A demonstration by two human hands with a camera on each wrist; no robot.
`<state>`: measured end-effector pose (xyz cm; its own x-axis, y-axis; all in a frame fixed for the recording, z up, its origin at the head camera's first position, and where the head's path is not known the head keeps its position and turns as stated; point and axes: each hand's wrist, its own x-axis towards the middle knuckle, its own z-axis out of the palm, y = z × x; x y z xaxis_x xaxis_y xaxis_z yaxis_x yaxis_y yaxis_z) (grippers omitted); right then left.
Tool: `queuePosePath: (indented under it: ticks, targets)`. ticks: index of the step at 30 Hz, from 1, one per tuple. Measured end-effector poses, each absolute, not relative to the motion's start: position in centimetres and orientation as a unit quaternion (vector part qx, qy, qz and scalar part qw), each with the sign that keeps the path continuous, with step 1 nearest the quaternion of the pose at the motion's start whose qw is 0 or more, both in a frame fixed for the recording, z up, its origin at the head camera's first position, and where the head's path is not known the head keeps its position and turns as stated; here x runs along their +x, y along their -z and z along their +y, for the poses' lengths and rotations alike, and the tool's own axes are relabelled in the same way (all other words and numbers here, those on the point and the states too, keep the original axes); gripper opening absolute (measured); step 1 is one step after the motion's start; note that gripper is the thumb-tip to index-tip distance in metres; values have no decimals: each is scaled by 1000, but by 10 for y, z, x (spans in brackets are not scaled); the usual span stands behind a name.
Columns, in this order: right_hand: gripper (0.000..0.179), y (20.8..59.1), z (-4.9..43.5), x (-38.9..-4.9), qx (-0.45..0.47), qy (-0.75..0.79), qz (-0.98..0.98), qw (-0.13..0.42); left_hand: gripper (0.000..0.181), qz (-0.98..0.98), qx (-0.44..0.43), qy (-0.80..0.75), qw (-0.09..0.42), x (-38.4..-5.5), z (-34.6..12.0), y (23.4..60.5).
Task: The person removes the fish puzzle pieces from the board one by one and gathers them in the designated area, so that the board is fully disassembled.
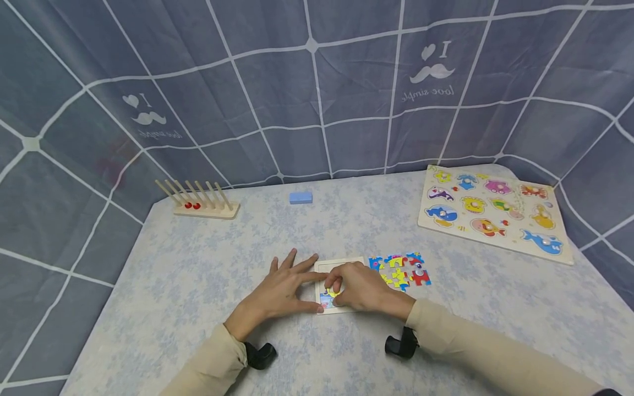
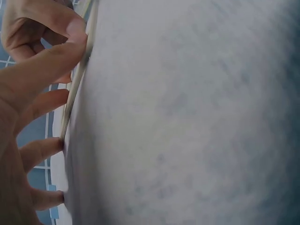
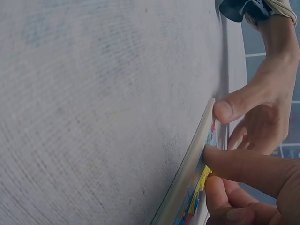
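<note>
A small pale wooden puzzle tray lies on the table between my hands, a few colourful pieces visible in its lower left part. My left hand is spread, with its thumb at the tray's lower left corner and the index finger reaching over its left side. Over the tray, my right hand curls its thumb and fingers about a yellow puzzle piece, which they pinch at the tray. Much of the tray's inside is hidden beneath that hand. Several loose jigsaw pieces lie just right of the tray.
At the back left stands a wooden peg rack with two red beads. A blue block lies at the back middle. The large sea-animal knob puzzle board lies at the back right. A grey-blue curtain rises behind the table.
</note>
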<state>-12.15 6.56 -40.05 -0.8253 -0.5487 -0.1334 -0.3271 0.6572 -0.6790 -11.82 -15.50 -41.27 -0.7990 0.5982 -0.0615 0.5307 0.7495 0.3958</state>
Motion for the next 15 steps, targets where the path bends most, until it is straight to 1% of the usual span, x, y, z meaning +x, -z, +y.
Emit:
queuePosePath:
  ticks: [8, 15]
  targets:
    - [26, 400, 65, -120, -241, 343, 892, 168, 74, 932, 300, -176, 99, -117, -155, 412]
    - [29, 403, 67, -117, -280, 399, 860, 150, 77, 933, 297, -176, 105, -118, -154, 410]
